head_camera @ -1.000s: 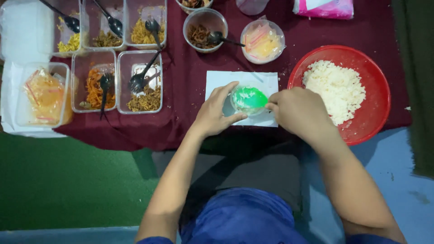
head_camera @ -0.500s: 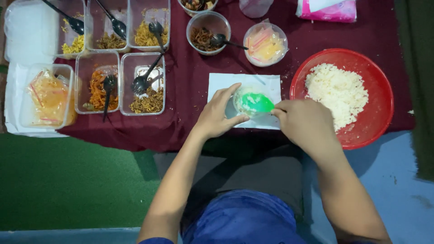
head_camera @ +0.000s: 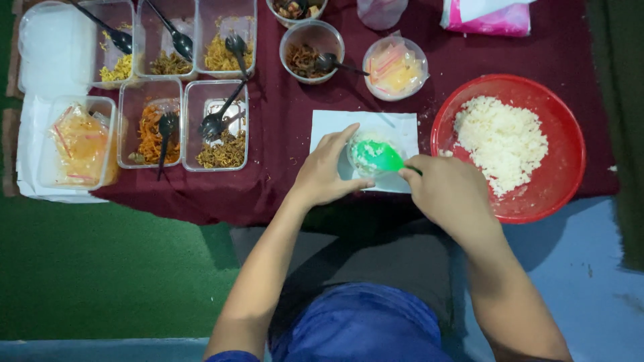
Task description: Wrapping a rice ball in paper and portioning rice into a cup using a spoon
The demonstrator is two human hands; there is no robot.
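Green plastic spoon (head_camera: 377, 156) is pinched by the right hand (head_camera: 448, 196) over a small clear cup (head_camera: 367, 158), cupped by the left hand (head_camera: 327, 172) on white paper (head_camera: 396, 127). Light, thin-walled and probably easily squashed, the cup is best gripped round its sides.

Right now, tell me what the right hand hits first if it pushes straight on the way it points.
Probably the small cup: the right hand points up-left, its green spoon already at that cup, which the left hand steadies.
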